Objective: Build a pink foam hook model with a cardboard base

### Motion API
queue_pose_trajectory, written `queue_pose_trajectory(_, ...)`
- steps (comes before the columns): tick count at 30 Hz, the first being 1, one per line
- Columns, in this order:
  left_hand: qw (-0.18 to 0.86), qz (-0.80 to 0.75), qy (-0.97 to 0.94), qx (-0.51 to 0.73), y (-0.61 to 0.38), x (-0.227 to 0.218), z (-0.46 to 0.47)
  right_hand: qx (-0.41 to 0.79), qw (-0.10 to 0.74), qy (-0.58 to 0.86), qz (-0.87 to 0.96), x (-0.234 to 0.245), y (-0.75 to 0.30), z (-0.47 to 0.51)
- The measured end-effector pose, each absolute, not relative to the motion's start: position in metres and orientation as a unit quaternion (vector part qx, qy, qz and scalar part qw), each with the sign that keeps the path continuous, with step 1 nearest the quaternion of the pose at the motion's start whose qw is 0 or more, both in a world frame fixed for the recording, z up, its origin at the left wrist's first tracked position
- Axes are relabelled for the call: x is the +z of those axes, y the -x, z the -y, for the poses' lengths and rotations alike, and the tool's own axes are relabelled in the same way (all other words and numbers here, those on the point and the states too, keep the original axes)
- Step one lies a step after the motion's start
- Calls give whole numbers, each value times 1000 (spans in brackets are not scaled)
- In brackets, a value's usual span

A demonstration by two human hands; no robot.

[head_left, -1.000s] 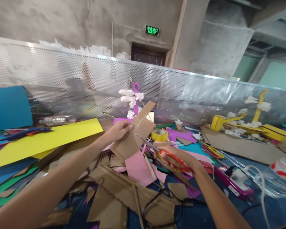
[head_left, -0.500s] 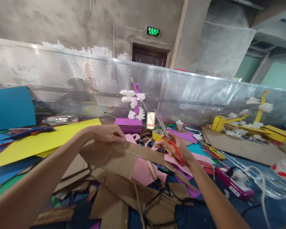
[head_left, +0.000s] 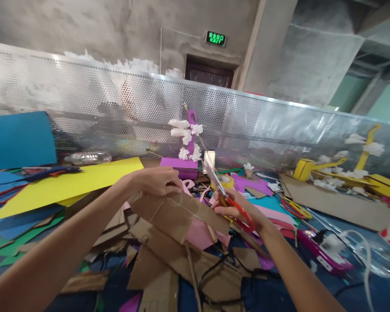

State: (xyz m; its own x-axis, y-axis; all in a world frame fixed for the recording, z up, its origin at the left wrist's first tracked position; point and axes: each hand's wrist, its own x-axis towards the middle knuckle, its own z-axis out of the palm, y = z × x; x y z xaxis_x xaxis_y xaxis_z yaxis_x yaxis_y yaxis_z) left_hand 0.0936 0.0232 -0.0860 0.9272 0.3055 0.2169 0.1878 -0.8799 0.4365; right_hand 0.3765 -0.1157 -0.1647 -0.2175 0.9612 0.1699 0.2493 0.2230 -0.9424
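Note:
My left hand (head_left: 162, 180) is closed over the upper edge of a brown cardboard piece (head_left: 172, 216), which has whitish scratch-like marks on its face. The piece slants down toward the right, its end just below my right hand (head_left: 232, 207). Fingers of that hand are wrapped round scissors (head_left: 243, 216) with red handles. The blades point up and away, clear of the cardboard, and their tips overlap a blurred patch. Behind the scissors lies a roll of yellow tape (head_left: 225, 181). Pink paper (head_left: 199, 234) shows beneath the held cardboard.
Cardboard scraps (head_left: 156, 268) cover the near table. A purple box (head_left: 179, 167) with a white-flowered stem stands at the back, before a perforated metal screen (head_left: 143, 99). Yellow sheets (head_left: 94, 177) lie left; a purple power strip (head_left: 325, 253) and yellow model (head_left: 365, 151) are right.
The view has shifted slightly, moving the scene right. The cardboard has shifted right with my left hand, and its right end now shows below my right hand. The scissors stay in my right hand.

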Motion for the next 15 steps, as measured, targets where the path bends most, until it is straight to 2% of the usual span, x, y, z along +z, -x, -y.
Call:
queue_pose_trajectory(3,177,-141,-956,185,-98,-93,-29,427,412,459,661,-170,-378,111)
queue_pose_trajectory(9,135,-215,-914,316,-100,-102,-49,436,504,460,587,-176,-380,104)
queue_pose_trajectory(15,123,-206,-939,246,-104,-111,-48,469,457,458,601,-174,-373,108)
